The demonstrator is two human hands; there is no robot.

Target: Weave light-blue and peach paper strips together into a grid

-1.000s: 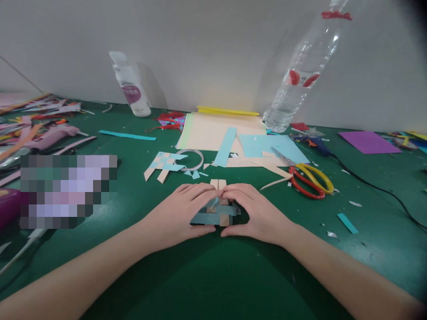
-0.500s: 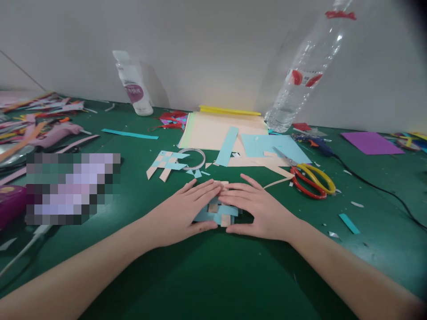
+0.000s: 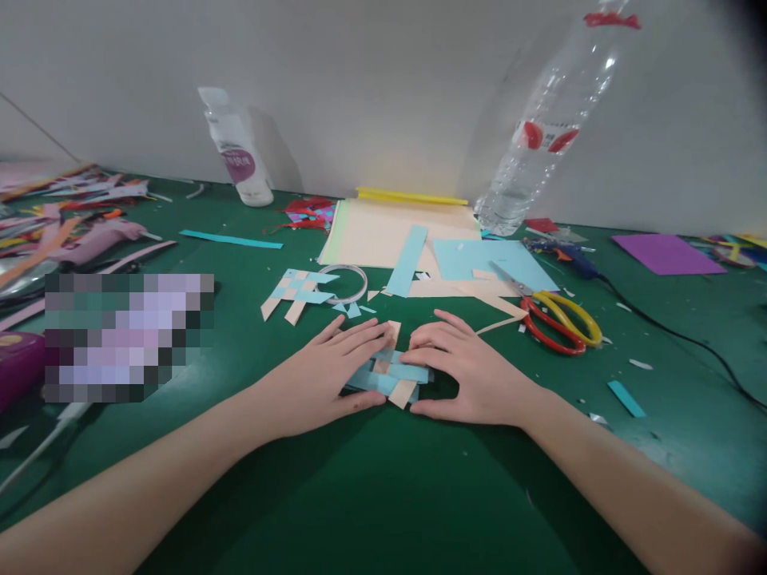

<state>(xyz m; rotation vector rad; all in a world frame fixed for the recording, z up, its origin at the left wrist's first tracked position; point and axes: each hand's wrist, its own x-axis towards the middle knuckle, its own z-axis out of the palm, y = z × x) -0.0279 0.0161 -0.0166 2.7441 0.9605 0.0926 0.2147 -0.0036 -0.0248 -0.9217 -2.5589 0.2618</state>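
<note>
A small weave of light blue and cream paper strips (image 3: 383, 367) lies on the green table between my hands. My left hand (image 3: 335, 367) rests over its left side, fingers stretched along the far edge and thumb at the near edge. Across from it, my right hand (image 3: 467, 367) is arched at the right side, fingertips touching the strips and thumb apart from the fingers near the front edge. One cream strip (image 3: 403, 394) sits slanted at the front of the weave. My fingers hide parts of its left and far sides.
Beyond lie a finished-looking woven piece (image 3: 298, 289), a tape roll (image 3: 359, 279), cream sheets (image 3: 371, 231), blue paper (image 3: 503, 259) and scissors (image 3: 557, 323). A white bottle (image 3: 240, 160) and clear bottle (image 3: 533, 152) stand behind. A cord (image 3: 671, 327) runs right.
The cream strips in the weave have turned from straight to slanted. My right fingers have curled and drawn back slightly to the right, widening the gap between my hands.
</note>
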